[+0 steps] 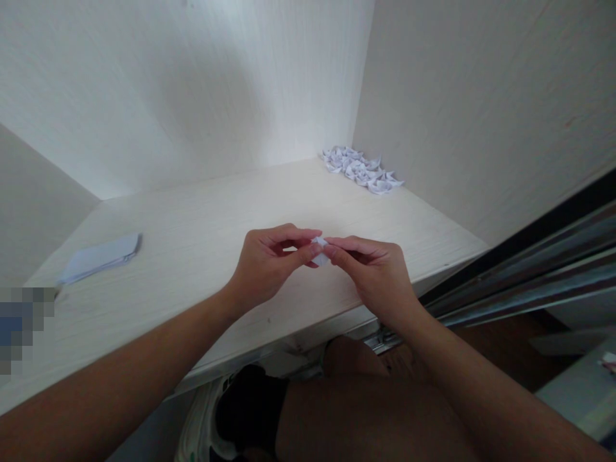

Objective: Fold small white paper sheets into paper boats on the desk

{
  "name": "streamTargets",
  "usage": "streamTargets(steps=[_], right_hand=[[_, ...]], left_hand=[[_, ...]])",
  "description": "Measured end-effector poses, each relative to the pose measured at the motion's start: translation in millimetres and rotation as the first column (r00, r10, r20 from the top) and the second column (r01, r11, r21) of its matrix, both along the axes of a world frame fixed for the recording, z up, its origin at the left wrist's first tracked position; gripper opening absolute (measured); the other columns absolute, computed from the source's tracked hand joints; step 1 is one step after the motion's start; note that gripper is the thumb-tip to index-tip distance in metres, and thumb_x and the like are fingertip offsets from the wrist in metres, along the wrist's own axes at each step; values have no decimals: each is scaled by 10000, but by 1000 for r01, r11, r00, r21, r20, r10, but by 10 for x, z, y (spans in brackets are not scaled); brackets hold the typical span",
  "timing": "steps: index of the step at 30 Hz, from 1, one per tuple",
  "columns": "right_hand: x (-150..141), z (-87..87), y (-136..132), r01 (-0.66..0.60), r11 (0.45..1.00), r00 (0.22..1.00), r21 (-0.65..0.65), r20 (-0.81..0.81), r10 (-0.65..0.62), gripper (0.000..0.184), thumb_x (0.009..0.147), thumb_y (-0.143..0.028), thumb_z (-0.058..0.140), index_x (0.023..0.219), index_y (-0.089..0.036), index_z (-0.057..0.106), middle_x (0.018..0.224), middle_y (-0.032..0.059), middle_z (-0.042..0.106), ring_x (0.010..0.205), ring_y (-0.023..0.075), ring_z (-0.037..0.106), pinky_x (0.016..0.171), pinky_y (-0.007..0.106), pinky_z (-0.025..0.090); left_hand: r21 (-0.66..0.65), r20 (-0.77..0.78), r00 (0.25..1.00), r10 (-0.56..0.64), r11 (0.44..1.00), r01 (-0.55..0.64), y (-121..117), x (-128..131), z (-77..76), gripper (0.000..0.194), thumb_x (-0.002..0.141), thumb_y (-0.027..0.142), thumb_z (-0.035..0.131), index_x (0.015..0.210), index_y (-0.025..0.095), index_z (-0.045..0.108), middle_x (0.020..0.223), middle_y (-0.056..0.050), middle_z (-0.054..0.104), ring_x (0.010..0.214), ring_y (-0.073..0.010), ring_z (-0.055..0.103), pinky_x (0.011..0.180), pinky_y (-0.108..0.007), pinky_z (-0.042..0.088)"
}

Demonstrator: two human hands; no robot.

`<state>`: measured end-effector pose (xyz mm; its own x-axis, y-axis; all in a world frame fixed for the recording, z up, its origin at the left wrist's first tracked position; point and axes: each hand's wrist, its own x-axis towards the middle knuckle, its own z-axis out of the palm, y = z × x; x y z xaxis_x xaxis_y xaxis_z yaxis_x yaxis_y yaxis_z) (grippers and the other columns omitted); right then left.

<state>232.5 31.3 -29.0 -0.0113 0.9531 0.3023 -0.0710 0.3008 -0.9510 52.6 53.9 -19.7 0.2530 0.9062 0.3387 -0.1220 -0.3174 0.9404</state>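
A: Grip?
B: Left hand (269, 260) and right hand (382, 266) both pinch the small folded paper (320, 257) over the white shelf (206, 221), probably to control creases.
A: Axis?
B: Visible part looks longer near-to-far; fingers hide much, can't tell where it points.
A: Beyond?
B: Paper stack (102, 256) left, folded-paper pile (362, 172) back right, likely out of the way.

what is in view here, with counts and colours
shelf: 1, white, across the middle
folded piece: 1, white, centre
folded-paper pile: 1, white, shelf's far right corner
paper stack: 1, white, shelf's left
panels: 3, pale, around shelf
rails: several, dark, right
floor: 1, brown, lower right
pixelated patch: 1, blue-grey, left edge
sock: 1, black, bottom
shoe: 1, pale, beside sock
legs: count unclear, below shelf
forearms: 2, lower sides
left grip: 1, bare, pinching folded piece
right grip: 1, bare, pinching folded piece
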Motion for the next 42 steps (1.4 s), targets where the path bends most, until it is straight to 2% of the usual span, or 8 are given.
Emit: streamTargets(steps=[4,9,14,18,29,36,39,42], right_hand=[[0,-8,14,-23,999,999,-38,-32,22,122,787,-198,822,853,-297,850,804,-18,805,739,140,700,789,324,574],[16,-40,43,-54,992,995,-118,-86,44,118,738,-274,876,851,-285,844,808,-10,795,721,132,665,764,318,547],[55,-54,49,-136,978,985,-158,-128,116,129,744,-312,880,858,-270,837,888,6,808,774,135,674,795,315,536],[78,-49,39,-163,974,983,-159,-114,146,107,770,-287,857,873,-268,838,877,2,805,773,132,667,800,312,528],[46,-59,43,-122,966,984,-228,-154,88,175,704,-276,882,859,-234,814,856,6,787,780,139,672,787,318,533],[88,-56,73,-122,968,992,-219,-3,124,232,715,-260,850,925,-192,780,746,-3,723,673,121,624,669,289,508],[92,-73,102,-135,971,988,-200,47,147,235,708,-265,851,909,-182,759,755,2,715,675,122,622,652,282,501],[80,-91,124,-130,972,990,-197,30,139,242,733,-290,836,932,-188,744,811,16,731,719,130,644,681,287,512]], left_hand=[[-73,19,996,-87,993,89,46,-37,-19,189,794,162,848,971,228,845,791,-1,750,734,-128,725,693,-274,696],[-204,120,966,-228,947,249,97,-79,-43,169,796,183,858,958,226,840,862,-23,804,820,-165,772,734,-293,700],[-275,127,958,-256,919,282,104,-91,-43,139,774,166,876,904,200,840,849,-32,824,797,-158,783,728,-254,690],[-282,117,963,-245,921,268,100,-89,-42,142,758,158,887,886,198,841,826,-27,824,769,-150,782,722,-244,689],[-297,66,983,-169,937,181,76,-68,-75,135,726,207,909,818,177,814,774,-22,794,725,-140,752,682,-260,687],[-341,-78,990,-121,936,87,47,-40,-33,153,703,235,887,727,155,758,691,-13,736,599,-126,697,581,-254,652],[-301,-116,988,-104,951,65,46,-44,-7,142,698,203,878,759,159,758,677,-3,731,572,-116,690,563,-226,618],[-217,-124,991,-42,976,14,34,-37,12,159,692,174,876,793,159,753,663,3,732,574,-110,693,575,-206,590]])
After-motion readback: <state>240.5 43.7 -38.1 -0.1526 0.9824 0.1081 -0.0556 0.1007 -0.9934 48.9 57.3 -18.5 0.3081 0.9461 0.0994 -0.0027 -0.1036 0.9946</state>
